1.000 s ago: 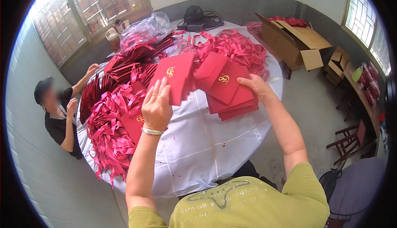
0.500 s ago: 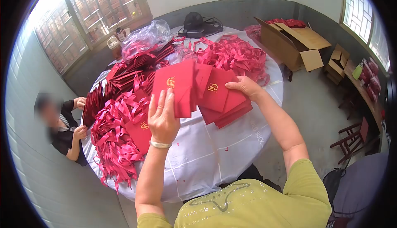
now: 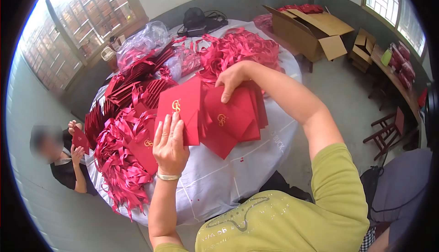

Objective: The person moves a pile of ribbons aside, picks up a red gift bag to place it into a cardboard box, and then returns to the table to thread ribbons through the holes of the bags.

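Note:
My left hand (image 3: 171,149) grips an upright stack of flat red paper bags (image 3: 183,99) with a gold monogram. Its fingers lie straight across the front, and the thumb is hidden. To the right, my right hand (image 3: 232,81) holds the upper edge of a second fanned bunch of red bags (image 3: 231,124), thumb on the front face. The two bunches are side by side and touch or overlap. Left of my left hand, another monogrammed bag (image 3: 144,147) lies by a heap of pink-red ribbons (image 3: 120,163).
The round table has a white cloth (image 3: 215,183). Rows of folded red bags (image 3: 137,71), a ribbon heap (image 3: 240,48) and clear plastic (image 3: 145,41) lie at the back. At left a co-worker (image 3: 68,169) holds a red piece. Beyond stand an open carton (image 3: 297,30) and a stool (image 3: 388,131).
My right hand has moved left and up to the top edge of the right bunch, which now hangs lower and tilted. The co-worker's hands have lifted a red piece.

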A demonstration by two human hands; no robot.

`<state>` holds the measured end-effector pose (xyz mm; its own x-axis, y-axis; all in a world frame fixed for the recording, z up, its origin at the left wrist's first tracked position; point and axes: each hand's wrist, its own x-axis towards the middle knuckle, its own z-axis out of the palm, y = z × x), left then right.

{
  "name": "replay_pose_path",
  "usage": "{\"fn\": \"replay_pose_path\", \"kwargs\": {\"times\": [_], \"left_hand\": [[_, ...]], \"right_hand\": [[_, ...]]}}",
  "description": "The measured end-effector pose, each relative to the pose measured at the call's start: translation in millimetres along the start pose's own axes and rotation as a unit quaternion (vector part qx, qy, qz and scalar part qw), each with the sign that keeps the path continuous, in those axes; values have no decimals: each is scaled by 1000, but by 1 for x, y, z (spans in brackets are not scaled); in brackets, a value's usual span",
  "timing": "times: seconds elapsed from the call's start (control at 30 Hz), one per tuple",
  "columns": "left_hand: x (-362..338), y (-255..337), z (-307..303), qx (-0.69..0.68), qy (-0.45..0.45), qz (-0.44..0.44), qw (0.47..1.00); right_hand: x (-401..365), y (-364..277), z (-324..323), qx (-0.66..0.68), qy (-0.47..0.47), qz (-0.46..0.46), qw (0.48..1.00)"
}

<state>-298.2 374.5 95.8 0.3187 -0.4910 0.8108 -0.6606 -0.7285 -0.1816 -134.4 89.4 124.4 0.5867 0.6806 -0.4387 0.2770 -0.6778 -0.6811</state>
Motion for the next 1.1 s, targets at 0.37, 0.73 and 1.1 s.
{"fn": "replay_pose_path", "kwargs": {"times": [0.37,0.73,1.1], "left_hand": [[-18,-19,-10,-24,-7,-41,999],[-26,-20,-18,-32,10,-58,998],[-39,-7,-12,-55,17,18,998]], "right_hand": [[16,-13,-11,-95,2,34,995],[36,-47,-24,-77,-155,56,983],[89,-64,-26,-140,-186,93,968]]}}
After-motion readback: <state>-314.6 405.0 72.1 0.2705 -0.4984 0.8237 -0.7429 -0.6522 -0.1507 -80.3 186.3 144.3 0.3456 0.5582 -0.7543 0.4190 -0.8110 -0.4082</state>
